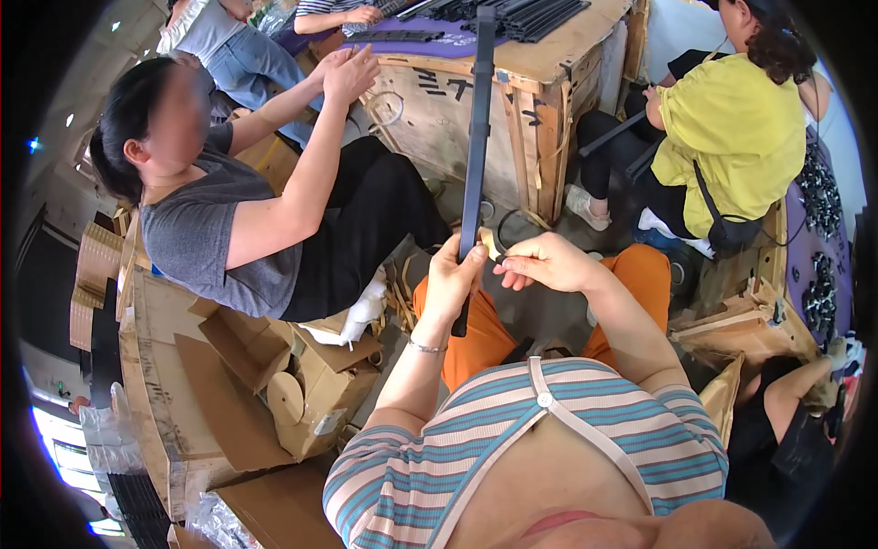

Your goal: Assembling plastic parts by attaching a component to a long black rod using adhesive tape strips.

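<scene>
While crates & people close in on both sides, the open room is a patch of floor [555,313] btwn the person's knees in orange trousers [647,277], plus a gap ahead, before the wooden tabletop [572,46]. Its near edge runs across the view behind the bar's upper part. Cardboard box [334,398] w/ raised flaps crowds the L side; co-worker in grey [229,242] sits close on the L, co-worker in yellow [745,137] farther off on the R.

Both forearms come up from the body, elbows bent & out to the sides, hands meeting in front of the chest, above the lap. L hand [451,285] is wrapped round the dark bar [479,137], thumb along its near face. R hand [553,263] comes in from the R, wrist bent inward, thumb & forefinger pinched on a small piece [491,245], pale, right beside the bar; too small to ID.

Bar is held in mid-air, gripped toward its lower end. Long axis is near vertical in view, top leaning slightly R; upper end points fwd past the tabletop edge, lower end back twd the lap.
</scene>
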Available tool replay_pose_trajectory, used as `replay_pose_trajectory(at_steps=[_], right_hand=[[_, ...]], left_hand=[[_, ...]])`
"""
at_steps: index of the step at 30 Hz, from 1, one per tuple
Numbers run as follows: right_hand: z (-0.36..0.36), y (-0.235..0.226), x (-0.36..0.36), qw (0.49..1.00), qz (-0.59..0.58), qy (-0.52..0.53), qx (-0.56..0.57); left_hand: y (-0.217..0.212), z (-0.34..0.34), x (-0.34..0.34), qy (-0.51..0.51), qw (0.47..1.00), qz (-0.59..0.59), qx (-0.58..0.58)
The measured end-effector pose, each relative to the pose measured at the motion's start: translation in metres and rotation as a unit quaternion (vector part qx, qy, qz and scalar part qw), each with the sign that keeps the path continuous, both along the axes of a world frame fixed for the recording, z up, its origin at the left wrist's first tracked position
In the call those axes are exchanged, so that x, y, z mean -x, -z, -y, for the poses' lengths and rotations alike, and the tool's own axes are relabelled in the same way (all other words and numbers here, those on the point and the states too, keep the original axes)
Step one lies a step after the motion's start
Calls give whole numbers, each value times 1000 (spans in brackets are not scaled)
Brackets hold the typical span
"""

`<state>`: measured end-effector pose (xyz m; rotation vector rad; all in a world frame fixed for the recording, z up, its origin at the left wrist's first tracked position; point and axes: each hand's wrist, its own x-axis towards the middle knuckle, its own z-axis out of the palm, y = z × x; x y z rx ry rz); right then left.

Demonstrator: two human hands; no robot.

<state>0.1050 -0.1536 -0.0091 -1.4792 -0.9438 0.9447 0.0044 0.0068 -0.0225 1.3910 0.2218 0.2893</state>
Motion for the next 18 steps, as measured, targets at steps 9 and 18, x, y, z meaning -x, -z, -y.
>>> replay_pose_trajectory(at_steps=[9,18], right_hand=[[4,-5,6,977,144,62,-145],[5,-23,12,946,183,81,-255]], left_hand=[[-11,1,0,66,982,-51,169],[-15,16,-2,20,995,-72,73]])
